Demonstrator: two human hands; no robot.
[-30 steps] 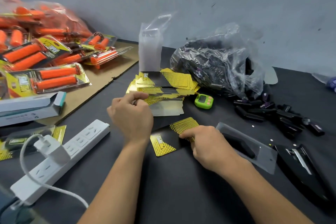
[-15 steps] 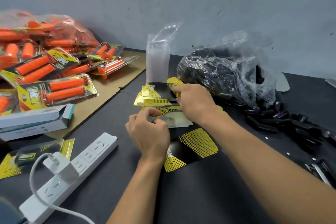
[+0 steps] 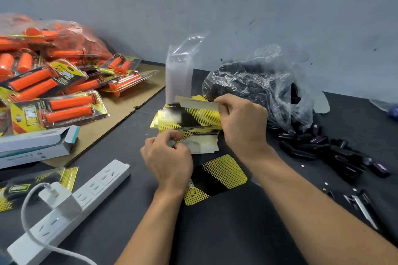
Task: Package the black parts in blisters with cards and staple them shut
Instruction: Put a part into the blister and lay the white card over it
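- Centrally, a stack of cards (image 3: 189, 118), yellow and black, is seen on a dark table (image 3: 226, 232); the right hand (image 3: 241, 122) is closed on the right end of the top card, thumb and fingers pinched on its edge, and that card is lifted slightly off the stack
- The left hand (image 3: 170, 159) is curled at the near left corner of the stack; its thumb and forefinger are pinched together on a card edge, though how many cards are held cannot be told
- One loose card (image 3: 217, 178) is laid flat on the table just near the stack, partly hidden under the left hand
- Black parts (image 3: 336, 153) are scattered on the table to the right; more are held in a crumpled clear bag (image 3: 258, 84) behind the right hand
- A clear blister sleeve (image 3: 178, 77) is stood upright behind the stack
- A stapler (image 3: 361, 206) is lying at the right edge, well apart from both hands
- Packs of orange grips (image 3: 53, 84) are heaped on cardboard (image 3: 129, 105) at the left; a white power strip (image 3: 71, 206) with a plugged charger (image 3: 58, 198) is placed at the near left
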